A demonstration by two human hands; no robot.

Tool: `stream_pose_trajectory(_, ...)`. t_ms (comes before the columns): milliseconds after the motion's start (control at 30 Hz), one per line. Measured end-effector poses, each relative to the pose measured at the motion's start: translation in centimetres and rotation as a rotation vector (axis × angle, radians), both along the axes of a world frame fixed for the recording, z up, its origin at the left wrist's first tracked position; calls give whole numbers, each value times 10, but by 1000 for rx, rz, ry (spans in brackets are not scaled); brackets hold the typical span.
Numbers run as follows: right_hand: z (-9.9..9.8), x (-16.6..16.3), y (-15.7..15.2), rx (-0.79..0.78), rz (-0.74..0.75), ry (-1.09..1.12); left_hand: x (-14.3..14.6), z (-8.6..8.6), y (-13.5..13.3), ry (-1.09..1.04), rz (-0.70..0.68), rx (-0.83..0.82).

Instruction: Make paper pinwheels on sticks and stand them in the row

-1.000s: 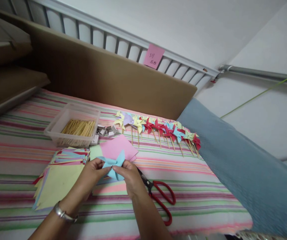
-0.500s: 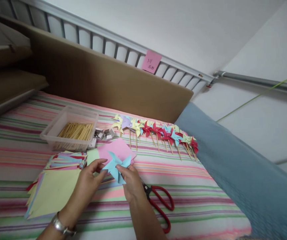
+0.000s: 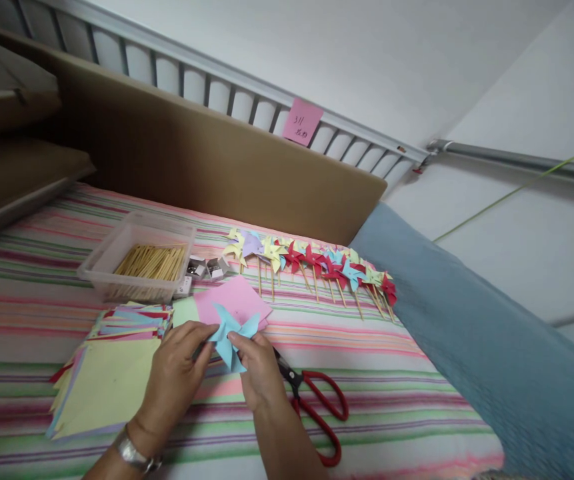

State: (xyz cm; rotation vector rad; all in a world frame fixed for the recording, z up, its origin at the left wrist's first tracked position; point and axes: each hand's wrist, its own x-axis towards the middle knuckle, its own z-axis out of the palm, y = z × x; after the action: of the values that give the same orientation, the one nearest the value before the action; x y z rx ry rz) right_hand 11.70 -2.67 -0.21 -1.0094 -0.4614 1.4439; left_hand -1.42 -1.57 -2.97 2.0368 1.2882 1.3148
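A light-blue paper pinwheel (image 3: pixel 231 333) is held up between both hands, over pink and pale-green paper sheets (image 3: pixel 234 298). My right hand (image 3: pixel 261 367) pinches it near its centre with the thumb on top. From the other side, my left hand (image 3: pixel 184 353) grips the pinwheel's left blade between thumb and fingers. No stick shows on this pinwheel. Beside my right forearm lie red-handled scissors (image 3: pixel 324 400), their blades partly hidden by that hand. A stack of coloured paper squares (image 3: pixel 109 380) rests left of my left hand.
A clear plastic box (image 3: pixel 91 267) holds many wooden sticks (image 3: pixel 151 262). Small open white boxes (image 3: pixel 215 268) with tiny dark pieces stand next to it. Finished pinwheels on sticks (image 3: pixel 311 261) lie in a row along a brown cardboard panel (image 3: pixel 207 153). The striped cloth (image 3: pixel 391 413) ends at the right.
My left hand has shifted right and closed in on the pinwheel's left blade. The pinwheel has tilted slightly, and my right hand keeps its pinch.
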Motion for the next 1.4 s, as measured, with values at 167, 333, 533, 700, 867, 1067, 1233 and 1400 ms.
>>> stream_pose_trajectory(167,1,0,1,-20,-2,5,2,0,0,-1,-24,11)
stream_pose_trajectory(333,-2,6,4,-8,-20,-10,6,6,0,-148,-23,-107)
stream_pose_trajectory(533,-7,6,3,26,-10,-18,5,8,2,-223,-4,-214)
stream_pose_trajectory(700,-13,4,4,45,3,-38,6,5,0,-206,-34,-150)
stream_pose_trajectory(867,-12,4,3,43,5,-27,7,4,-1,-200,-43,-101)
stream_pose_trajectory(1067,-10,8,3,57,8,-52,8,11,-2,-268,-112,-226)
stream_pose_trajectory(1233,-8,12,4,7,-5,-107,9,19,1,-705,-128,-672)
stream_pose_trajectory(1400,-3,9,0,26,104,-239,8,18,6,-903,-279,-983)
